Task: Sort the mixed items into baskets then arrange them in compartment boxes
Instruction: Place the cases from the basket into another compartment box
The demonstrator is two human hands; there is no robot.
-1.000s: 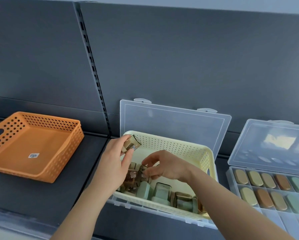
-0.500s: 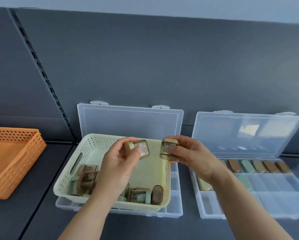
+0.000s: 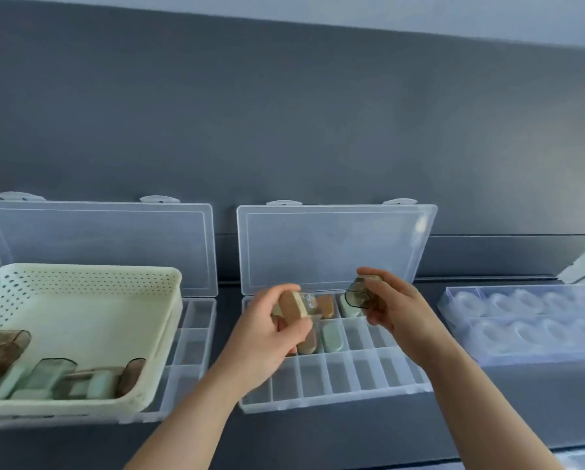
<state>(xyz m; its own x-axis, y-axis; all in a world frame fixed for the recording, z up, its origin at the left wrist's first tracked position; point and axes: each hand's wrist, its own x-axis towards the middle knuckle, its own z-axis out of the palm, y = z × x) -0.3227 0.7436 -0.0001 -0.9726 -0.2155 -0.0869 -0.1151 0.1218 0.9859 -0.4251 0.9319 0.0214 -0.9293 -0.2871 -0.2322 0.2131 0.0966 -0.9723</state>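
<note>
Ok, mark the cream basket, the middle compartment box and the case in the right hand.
cream basket (image 3: 164,330): head view, right wall.
middle compartment box (image 3: 365,371): head view, bare front cell.
smoky clear case (image 3: 357,296): head view, exposed lower end.

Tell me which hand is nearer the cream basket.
Left. The left hand, gripping a tan case, is just right of the cream basket; the right hand, gripping a smoky case, is farther right.

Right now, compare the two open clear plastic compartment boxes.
The left clear plastic compartment box carries the cream perforated basket; the middle clear plastic compartment box bears none. The left one's visible cells look empty; the middle one holds tan and green oval pieces. Both lids stand open.
</note>
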